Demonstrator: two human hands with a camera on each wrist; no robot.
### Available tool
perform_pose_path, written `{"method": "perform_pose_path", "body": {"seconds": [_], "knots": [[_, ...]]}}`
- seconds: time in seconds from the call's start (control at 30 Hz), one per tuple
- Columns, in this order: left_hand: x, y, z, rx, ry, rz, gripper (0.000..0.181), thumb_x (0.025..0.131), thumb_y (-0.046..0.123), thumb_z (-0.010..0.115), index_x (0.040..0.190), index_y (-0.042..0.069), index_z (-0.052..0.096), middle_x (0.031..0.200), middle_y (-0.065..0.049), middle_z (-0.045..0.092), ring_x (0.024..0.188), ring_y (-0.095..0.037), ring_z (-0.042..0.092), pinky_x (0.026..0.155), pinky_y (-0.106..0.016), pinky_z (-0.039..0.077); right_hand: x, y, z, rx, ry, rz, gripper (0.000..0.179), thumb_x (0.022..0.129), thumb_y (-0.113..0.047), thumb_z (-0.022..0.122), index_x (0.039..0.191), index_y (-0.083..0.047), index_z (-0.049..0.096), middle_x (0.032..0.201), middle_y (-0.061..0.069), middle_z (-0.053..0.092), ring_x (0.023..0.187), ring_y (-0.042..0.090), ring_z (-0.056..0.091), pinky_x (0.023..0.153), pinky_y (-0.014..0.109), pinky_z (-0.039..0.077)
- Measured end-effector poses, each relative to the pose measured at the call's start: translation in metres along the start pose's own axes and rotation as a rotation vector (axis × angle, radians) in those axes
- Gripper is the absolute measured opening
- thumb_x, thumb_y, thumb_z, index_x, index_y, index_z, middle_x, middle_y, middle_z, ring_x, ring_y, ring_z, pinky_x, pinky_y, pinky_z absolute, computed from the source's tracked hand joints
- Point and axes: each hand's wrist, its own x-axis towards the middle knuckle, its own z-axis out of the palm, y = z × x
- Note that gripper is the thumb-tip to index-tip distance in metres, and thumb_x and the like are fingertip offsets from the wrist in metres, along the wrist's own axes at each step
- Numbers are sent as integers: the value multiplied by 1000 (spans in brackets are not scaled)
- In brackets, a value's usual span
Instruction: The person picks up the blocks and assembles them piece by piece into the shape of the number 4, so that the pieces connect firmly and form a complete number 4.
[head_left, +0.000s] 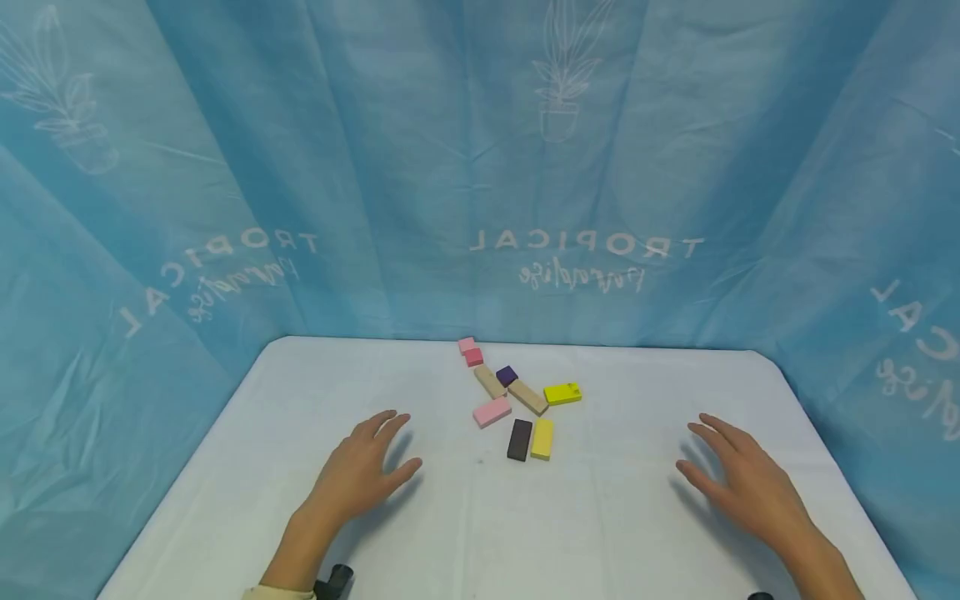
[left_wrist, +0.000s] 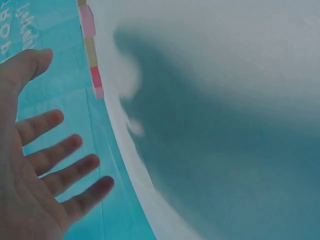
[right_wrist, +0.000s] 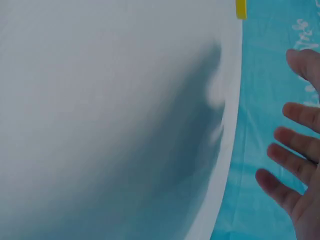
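My left hand (head_left: pixel 358 475) hovers over the left half of the white table, fingers spread and holding nothing. Over the right half, my right hand (head_left: pixel 746 487) is likewise spread, with nothing in it. Between them lie several small blocks: a dark brown block (head_left: pixel 519 440) beside a yellow block (head_left: pixel 542 439), a pink block (head_left: pixel 492 412), two beige blocks, one (head_left: pixel 490 382) left of the other (head_left: pixel 528 397), a dark purple block (head_left: pixel 507 376), a bright yellow block (head_left: pixel 562 393), a red block (head_left: pixel 474 357) and a small pink block (head_left: pixel 467 345). Neither hand touches a block.
A white cloth covers the table (head_left: pixel 615 533), whose far edge runs just behind the blocks. Blue curtains (head_left: pixel 420 183) with printed plants and mirrored lettering hang behind it and on both sides. A black wrist strap part (head_left: pixel 335 579) shows by my left wrist.
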Motion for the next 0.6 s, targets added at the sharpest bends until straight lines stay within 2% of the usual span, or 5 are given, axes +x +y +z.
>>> {"method": "perform_pose_path", "body": {"seconds": [0.2,0.3,0.6], "knots": [[7,7,8,6,37,85,56,79,50,72,127,22,61,134,0,51,119,-24,50,89,-47,48,8,-14,8,61,-8,-22,51,86,-43,70,125,-11,61,129,9,55,120,34,46,92,59,40],[10,13,12,-4,30,114,54,79,49,73,125,22,63,131,2,53,117,-21,51,90,-45,48,9,-22,14,71,-13,-39,48,85,-41,71,123,-13,63,126,6,57,118,31,49,91,56,42],[27,38,15,-28,-8,141,52,81,51,70,125,23,63,129,4,55,118,-15,50,95,-39,46,24,-46,28,95,-60,-42,47,84,-43,71,123,-18,64,124,0,58,118,26,52,94,52,43]]}}
